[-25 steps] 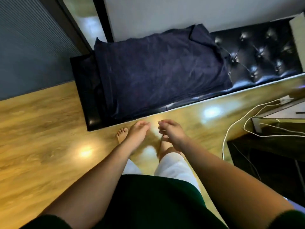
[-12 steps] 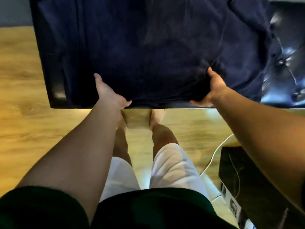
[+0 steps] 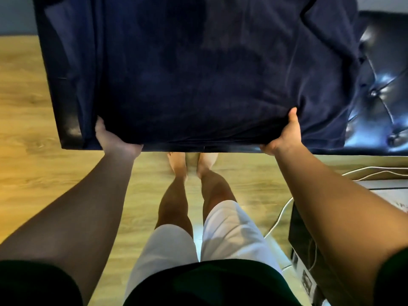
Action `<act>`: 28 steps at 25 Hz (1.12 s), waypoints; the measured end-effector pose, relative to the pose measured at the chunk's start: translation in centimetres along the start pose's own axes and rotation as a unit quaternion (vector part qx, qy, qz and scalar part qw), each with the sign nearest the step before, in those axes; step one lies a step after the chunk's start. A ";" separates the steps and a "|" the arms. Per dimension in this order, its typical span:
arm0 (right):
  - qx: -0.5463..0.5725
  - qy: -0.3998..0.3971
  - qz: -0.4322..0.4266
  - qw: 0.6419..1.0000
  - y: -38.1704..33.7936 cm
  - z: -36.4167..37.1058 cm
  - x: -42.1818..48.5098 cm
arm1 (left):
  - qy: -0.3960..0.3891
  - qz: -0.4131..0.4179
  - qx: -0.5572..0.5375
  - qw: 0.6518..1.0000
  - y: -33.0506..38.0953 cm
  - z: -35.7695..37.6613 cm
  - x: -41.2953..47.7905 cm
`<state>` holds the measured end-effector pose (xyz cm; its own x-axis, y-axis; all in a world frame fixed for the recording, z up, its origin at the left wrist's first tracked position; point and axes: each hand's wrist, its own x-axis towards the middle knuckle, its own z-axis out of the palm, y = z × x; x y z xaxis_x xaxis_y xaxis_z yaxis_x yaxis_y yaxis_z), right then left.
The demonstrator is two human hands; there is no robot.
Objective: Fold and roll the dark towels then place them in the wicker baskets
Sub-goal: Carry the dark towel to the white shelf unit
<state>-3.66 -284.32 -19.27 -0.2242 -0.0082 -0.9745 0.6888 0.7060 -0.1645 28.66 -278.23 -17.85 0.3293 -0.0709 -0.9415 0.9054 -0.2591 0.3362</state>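
At the near edge of the bench point(image 3: 384, 89), your left hand point(image 3: 114, 140) and right hand point(image 3: 284, 138) pinch the dark towel point(image 3: 198, 74), thumbs on top; soft, floppy, likely best gripped by corners.

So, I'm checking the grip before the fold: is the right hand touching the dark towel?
Touching. The head view shows the right hand gripping the dark towel at its near edge, thumb on top, fingers hidden beneath.

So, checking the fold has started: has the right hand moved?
Yes. The right hand went forward, from over the floor to the bench edge, and grips the towel.
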 end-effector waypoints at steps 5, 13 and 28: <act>0.054 -0.012 -0.017 0.998 -1.1 -2.1 1.7 | -0.028 0.002 -0.061 0.998 1.6 -1.1 1.8; 0.115 -0.099 -0.086 0.985 -2.7 -5.4 2.3 | -0.135 -0.013 -0.004 0.991 1.3 -3.3 0.8; 0.061 -0.289 -0.230 0.927 -6.0 -5.0 -21.0 | -0.193 0.071 -0.154 0.966 10.9 -3.6 -19.7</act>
<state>-6.53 -284.79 2.92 -0.1318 -0.6913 -0.7104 0.6924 0.4487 -0.5650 33.05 -276.17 4.45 0.3863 -0.4548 -0.8025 0.9145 0.0755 0.3974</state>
